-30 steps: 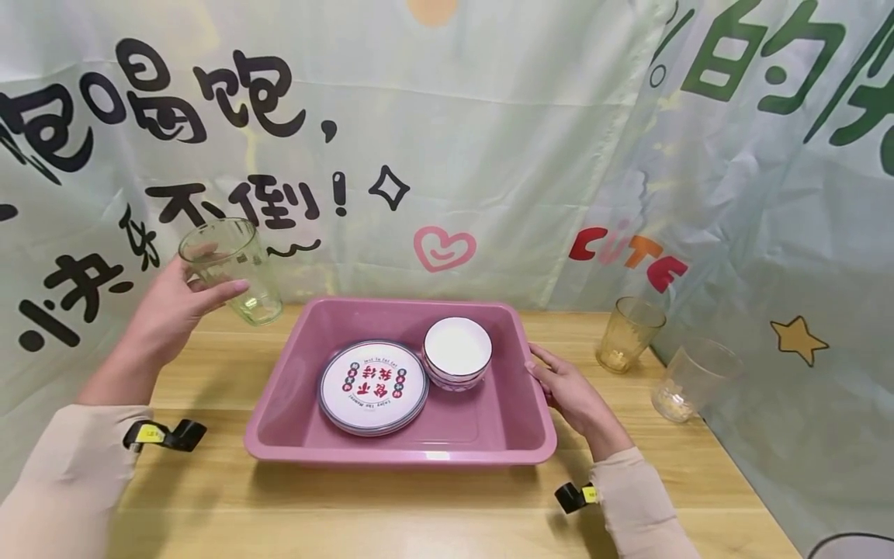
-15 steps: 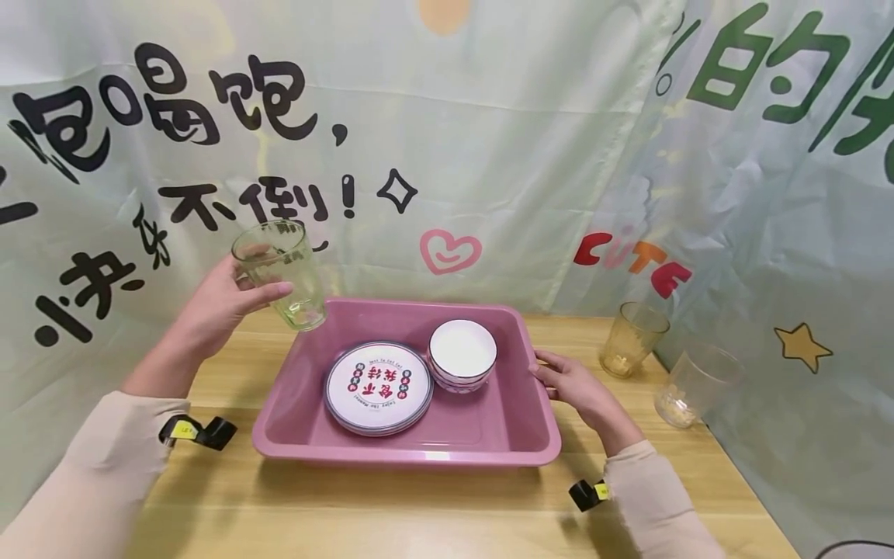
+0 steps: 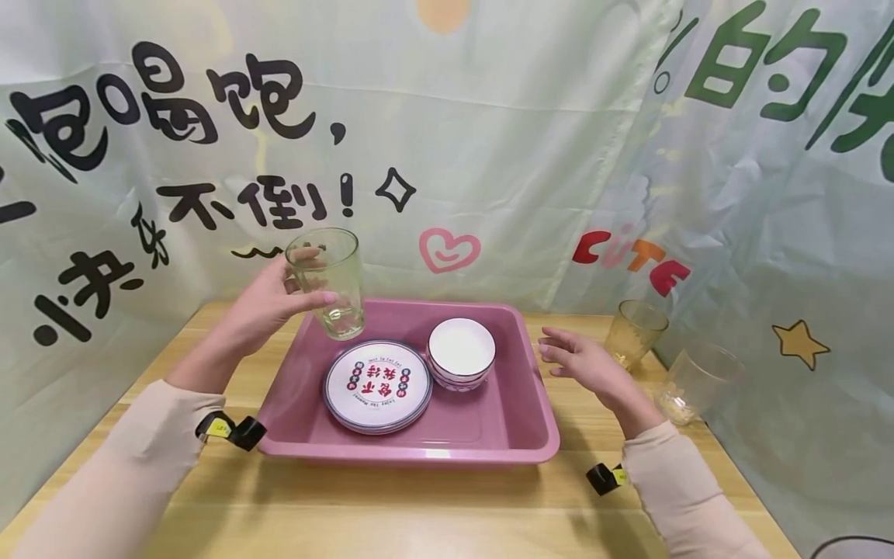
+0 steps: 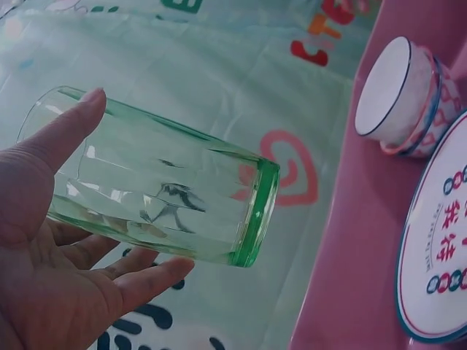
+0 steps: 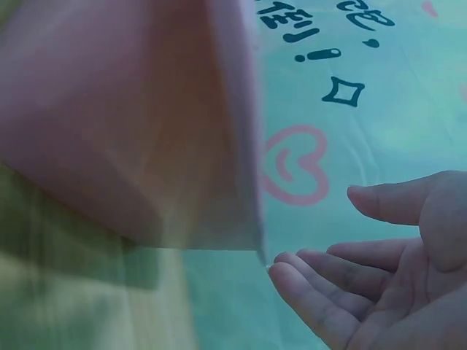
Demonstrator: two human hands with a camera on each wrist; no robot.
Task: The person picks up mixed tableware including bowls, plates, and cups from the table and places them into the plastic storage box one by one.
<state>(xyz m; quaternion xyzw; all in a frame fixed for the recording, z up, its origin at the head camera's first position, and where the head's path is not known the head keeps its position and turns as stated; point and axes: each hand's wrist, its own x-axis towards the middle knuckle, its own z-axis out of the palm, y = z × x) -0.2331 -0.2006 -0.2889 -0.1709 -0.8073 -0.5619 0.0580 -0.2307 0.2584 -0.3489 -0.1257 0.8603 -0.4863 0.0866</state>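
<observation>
My left hand (image 3: 268,307) grips a light green drinking glass (image 3: 335,291), fingers and thumb around its side. The glass tilts a little and overlaps the back left part of a pink plastic tub (image 3: 482,431) in the head view. In the left wrist view the thick green base of the glass (image 4: 255,211) points toward the tub. Inside the tub lie a stack of printed plates (image 3: 377,388) and some stacked white bowls (image 3: 461,349) beside it. My right hand (image 3: 587,365) hovers off the tub's right wall, fingers relaxed, holding nothing.
Behind my right hand an amber glass (image 3: 639,326) stands on the wooden table (image 3: 419,512). A clear glass (image 3: 691,384) is nearer the table's right edge. A printed cloth (image 3: 489,155) hangs behind and on both sides.
My left hand has carried the green glass rightward from beside the tub to over its back left part. My right hand has let go of the tub's right rim and drawn slightly away.
</observation>
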